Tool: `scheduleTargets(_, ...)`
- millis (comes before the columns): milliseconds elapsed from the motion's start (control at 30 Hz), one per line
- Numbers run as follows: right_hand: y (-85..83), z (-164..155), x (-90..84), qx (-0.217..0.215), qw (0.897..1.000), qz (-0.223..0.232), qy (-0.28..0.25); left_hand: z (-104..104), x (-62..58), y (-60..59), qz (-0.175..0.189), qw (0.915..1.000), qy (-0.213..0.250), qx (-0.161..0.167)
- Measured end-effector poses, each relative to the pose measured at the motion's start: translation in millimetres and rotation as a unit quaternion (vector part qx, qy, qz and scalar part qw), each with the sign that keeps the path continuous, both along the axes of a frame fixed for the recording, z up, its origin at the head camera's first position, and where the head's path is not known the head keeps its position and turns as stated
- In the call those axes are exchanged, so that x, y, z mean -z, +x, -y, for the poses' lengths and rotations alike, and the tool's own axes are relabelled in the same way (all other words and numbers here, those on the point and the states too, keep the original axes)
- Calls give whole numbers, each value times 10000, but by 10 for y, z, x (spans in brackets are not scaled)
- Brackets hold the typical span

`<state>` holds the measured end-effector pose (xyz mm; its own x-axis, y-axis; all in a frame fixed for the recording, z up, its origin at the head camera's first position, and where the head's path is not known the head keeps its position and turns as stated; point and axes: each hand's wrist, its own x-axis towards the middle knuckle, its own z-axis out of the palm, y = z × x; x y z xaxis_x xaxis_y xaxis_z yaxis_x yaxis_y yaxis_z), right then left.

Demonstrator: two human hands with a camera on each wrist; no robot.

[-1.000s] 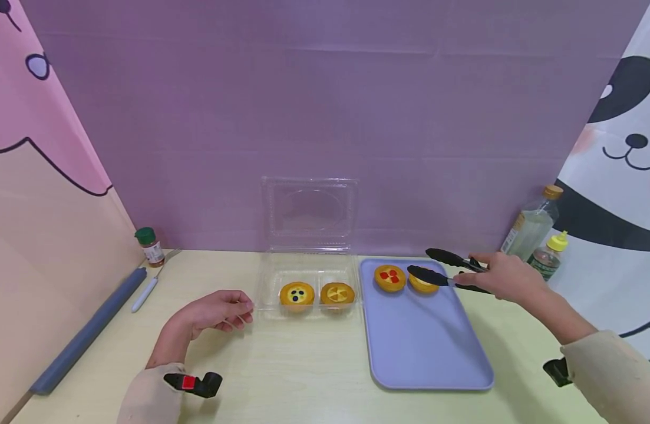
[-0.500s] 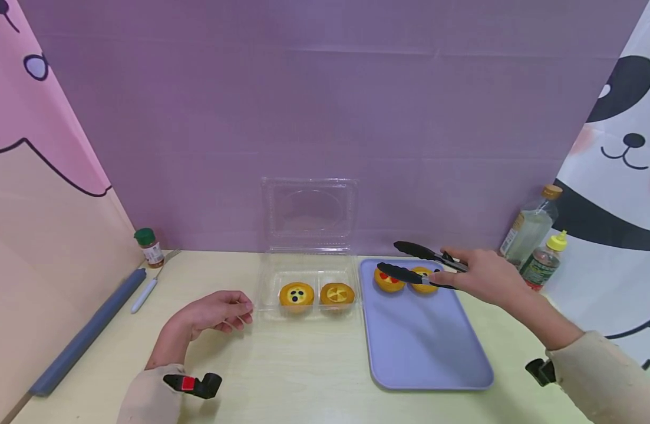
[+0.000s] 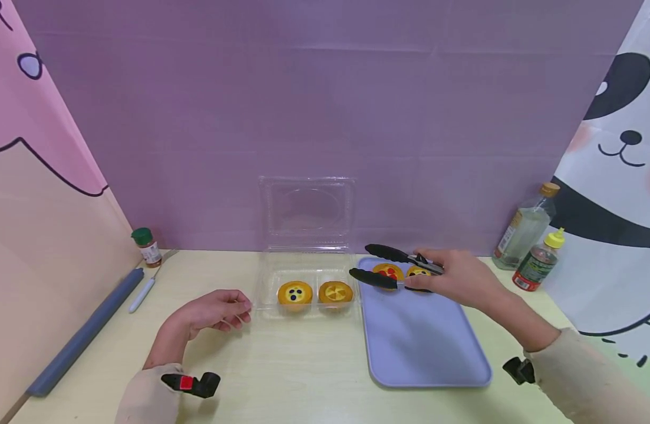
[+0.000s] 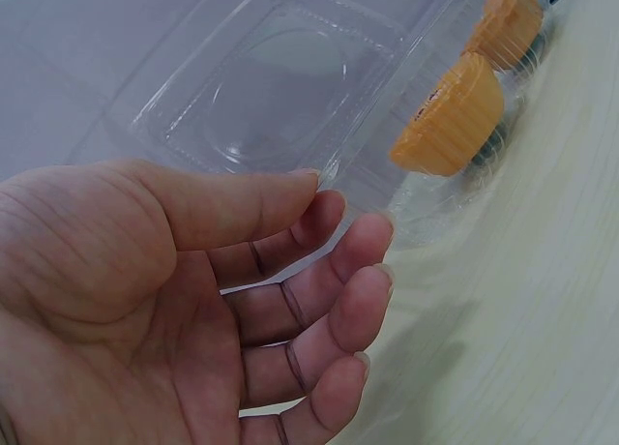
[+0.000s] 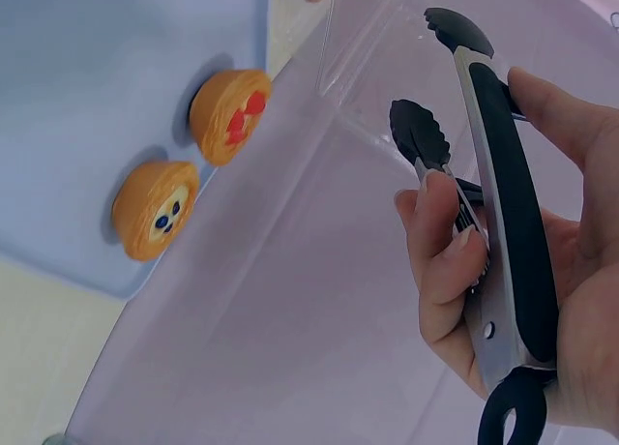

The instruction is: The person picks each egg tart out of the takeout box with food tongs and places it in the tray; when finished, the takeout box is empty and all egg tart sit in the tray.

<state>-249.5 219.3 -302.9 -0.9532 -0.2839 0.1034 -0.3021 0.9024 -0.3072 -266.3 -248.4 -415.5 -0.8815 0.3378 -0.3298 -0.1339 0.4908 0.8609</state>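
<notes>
My right hand [image 3: 465,280] grips black-tipped tongs [image 3: 393,265] by the handles, their jaws apart with nothing between them. In the head view the tongs overlap two tarts on the lilac tray [image 3: 425,353]: a red-topped tart [image 5: 230,116] and a blueberry tart [image 5: 155,210]. Left of the tray stands a clear plastic box [image 3: 309,259] with its lid [image 3: 307,206] up. It holds another blueberry tart [image 3: 295,294] and a yellow-topped tart [image 3: 335,292]. My left hand [image 3: 215,312] rests loosely curled at the box's left front corner, thumb near the index fingertip.
At the back right stand an orange-capped bottle [image 3: 525,229] and a yellow-capped bottle [image 3: 538,265]. A green-capped jar [image 3: 147,247], a white-handled utensil [image 3: 142,295] and a blue-grey roll [image 3: 86,335] lie along the left side. A purple backdrop [image 3: 303,106] closes the rear.
My right hand has carried the tongs leftward across the back of the tray, from over the blueberry tart toward the box. My left hand has kept its place.
</notes>
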Motion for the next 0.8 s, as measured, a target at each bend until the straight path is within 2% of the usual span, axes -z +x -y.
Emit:
scheduleTargets(367,5,174,86,-221,9996,188,-73,-3,0,10,-25,10000,28,4)
scheduleTargets(800,-32,391,197,-156,9990,411,-93,-3,-12,12,-5,10000,-9,-51)
